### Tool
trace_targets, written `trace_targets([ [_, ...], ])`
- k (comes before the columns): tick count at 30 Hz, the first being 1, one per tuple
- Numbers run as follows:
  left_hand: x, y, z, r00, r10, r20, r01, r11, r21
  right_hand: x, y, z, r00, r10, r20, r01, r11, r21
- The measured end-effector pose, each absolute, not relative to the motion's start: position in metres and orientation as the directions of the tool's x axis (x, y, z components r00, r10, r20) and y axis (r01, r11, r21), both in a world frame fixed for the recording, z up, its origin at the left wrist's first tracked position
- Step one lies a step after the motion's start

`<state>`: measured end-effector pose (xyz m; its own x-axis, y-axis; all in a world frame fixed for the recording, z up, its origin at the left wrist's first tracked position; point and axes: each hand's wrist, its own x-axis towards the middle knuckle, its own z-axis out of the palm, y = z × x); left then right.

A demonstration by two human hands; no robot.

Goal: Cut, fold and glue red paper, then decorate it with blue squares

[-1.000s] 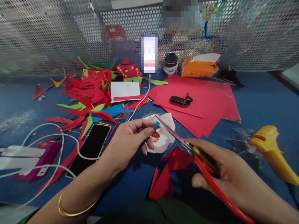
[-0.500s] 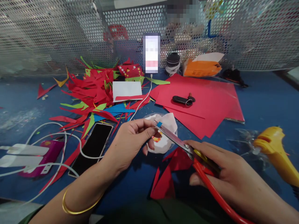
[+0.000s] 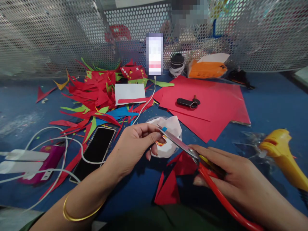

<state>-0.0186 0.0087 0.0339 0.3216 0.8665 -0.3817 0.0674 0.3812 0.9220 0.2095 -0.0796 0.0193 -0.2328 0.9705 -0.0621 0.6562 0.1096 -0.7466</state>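
My right hand (image 3: 231,179) grips red-handled scissors (image 3: 185,146), their blades pointing up and left over a small dish. A tiny blue paper piece (image 3: 164,128) shows at the blades near the tip. Right beside it, my left hand (image 3: 137,141) has thumb and forefinger pinched together at the scissors' tip; whatever lies between them is hidden. Beneath both sits the round clear dish, lined with white paper (image 3: 169,149), with small orange and yellow bits (image 3: 160,142) partly covered by my fingers. Folded red paper (image 3: 172,186) lies below the scissors.
Red, green and blue paper scraps (image 3: 96,89) are heaped at the back left. Red sheets (image 3: 204,106) bear a key fob (image 3: 186,102). A yellow glue gun (image 3: 276,144) lies right. A phone (image 3: 96,150), white cables and a purple power bank (image 3: 51,160) occupy the left.
The whole view has shifted slightly. Both hands keep nearly the same pose, and the scissors and blue piece stay at the left fingertips.
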Motion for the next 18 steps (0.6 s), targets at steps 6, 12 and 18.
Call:
trace_targets([
  [6, -0.0194, 0.0095, 0.0328, 0.322, 0.865, -0.385, 0.076, 0.381, 0.921, 0.2106, -0.0805, 0.0182, -0.228, 0.969, -0.095, 0.650, 0.079, -0.755],
  [12, -0.0199, 0.0103, 0.0323, 0.326, 0.866, -0.378, 0.084, 0.372, 0.924, 0.2106, -0.0801, 0.0183, -0.219, 0.965, -0.142, 0.618, 0.025, -0.785],
  [18, -0.0202, 0.0100, 0.0318, 0.312, 0.870, -0.382, 0.108, 0.367, 0.924, 0.2093, -0.0789, 0.0169, -0.209, 0.963, -0.172, 0.607, -0.010, -0.794],
])
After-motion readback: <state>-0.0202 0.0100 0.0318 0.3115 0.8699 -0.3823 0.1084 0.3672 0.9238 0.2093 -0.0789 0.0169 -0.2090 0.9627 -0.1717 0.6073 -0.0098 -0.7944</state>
